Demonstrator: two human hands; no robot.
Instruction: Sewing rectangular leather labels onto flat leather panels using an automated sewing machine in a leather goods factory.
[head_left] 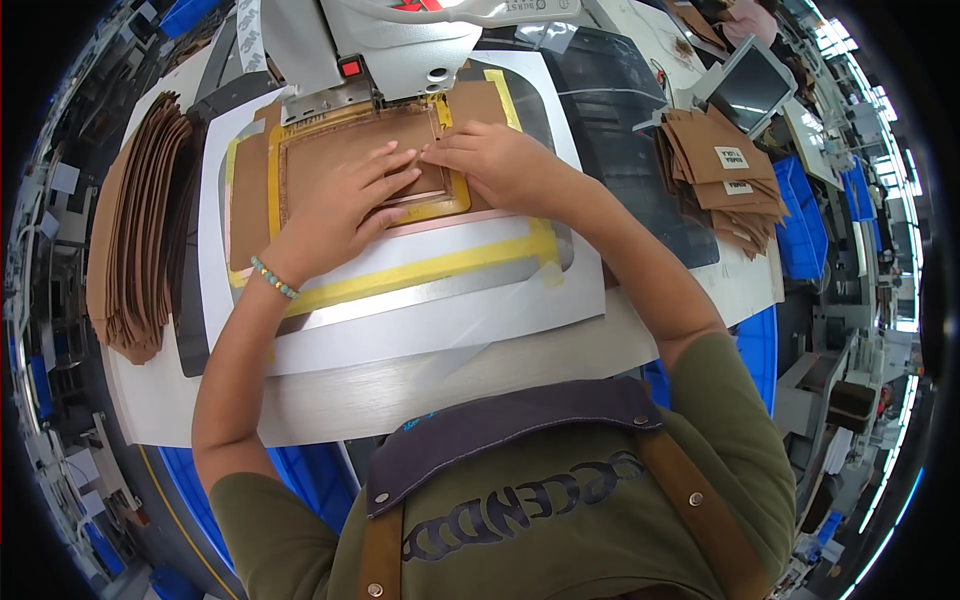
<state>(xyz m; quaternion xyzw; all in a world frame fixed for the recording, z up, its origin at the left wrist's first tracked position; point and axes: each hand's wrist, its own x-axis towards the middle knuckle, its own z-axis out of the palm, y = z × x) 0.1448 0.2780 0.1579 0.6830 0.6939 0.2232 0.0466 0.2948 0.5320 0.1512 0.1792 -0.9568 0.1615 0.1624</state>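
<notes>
My left hand (352, 200) lies with outstretched fingers on a flat brown piece (330, 150), which looks like leather. A beaded bracelet (272, 277) circles that wrist. From the right, my right hand (495, 168) reaches in, fingers extended, its tips on the same piece by the frame's right side. Around the piece runs a yellow-edged rectangular template frame (274, 190). Just beyond my hands stands the white head of a sewing machine (400, 50), over the frame's far edge. What lies directly beneath my palms is hidden.
A white sheet (510, 305) with yellow tape (420, 272) lies under the frame. Tall stacked brown pieces (140, 230) stand at left. More brown pieces (705, 150) pile up at right, near a screen (750, 88) and a blue bin (800, 225).
</notes>
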